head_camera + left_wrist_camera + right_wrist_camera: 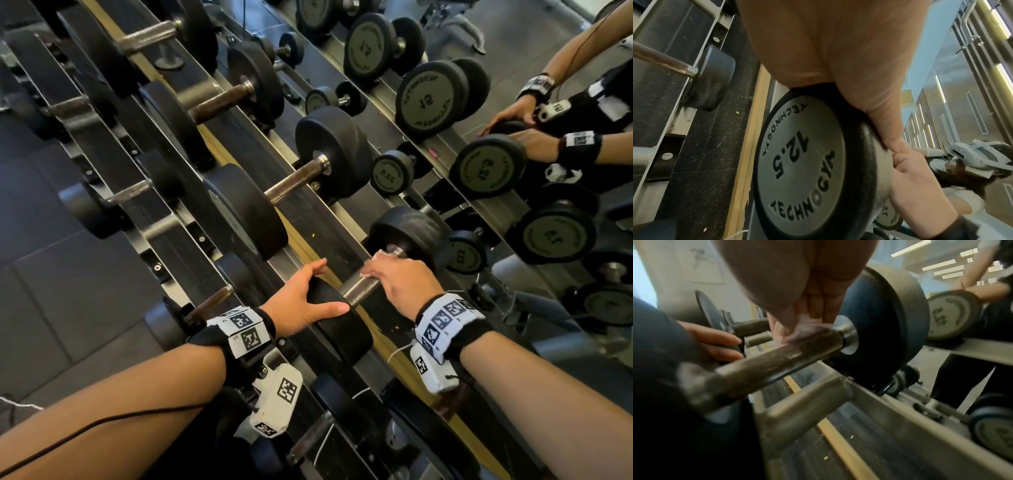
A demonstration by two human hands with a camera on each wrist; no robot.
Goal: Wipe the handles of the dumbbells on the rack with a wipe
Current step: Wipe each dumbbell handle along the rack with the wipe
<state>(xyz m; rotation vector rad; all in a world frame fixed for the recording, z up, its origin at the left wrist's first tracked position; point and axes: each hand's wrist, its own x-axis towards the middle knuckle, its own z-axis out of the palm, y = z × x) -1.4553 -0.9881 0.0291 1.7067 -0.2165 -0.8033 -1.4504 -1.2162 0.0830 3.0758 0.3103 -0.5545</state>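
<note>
rack [298,246]: long tiered frame running from lower right up to the far left, dumbbells cradled crosswise all along it, a mirror behind doubling the lot.
dumbbell [411,233]: the nearest one on the top tier, marked 12.5 on its near plate in the left wrist view; its long axis runs from the near plate by the person out to the far head by the mirror.
handle [359,287]: knurled steel bar between the two heads, lying along that same near-to-far line; the near stretch shows bare, the far stretch is under the right hand.
left hand [301,301]: fingers fairly straight and spread, palm draped over the rim of the near plate, thumb along its top edge; it braces the weight, it grips nothing tightly.
right hand [400,281]: the closer one to the job, sitting on top of the handle toward the far head, fingers curled down round the bar with the wipe under them.
wipe [383,257]: thin white scrap, peeking out past the knuckles near the far collar, pressed to the bar.
call: the uncleaned run looks to lie toward the near plate, so i'd judge the stroke wants to travel along the bar's axis, back toward the left hand, with a twist to catch the underside.
</note>
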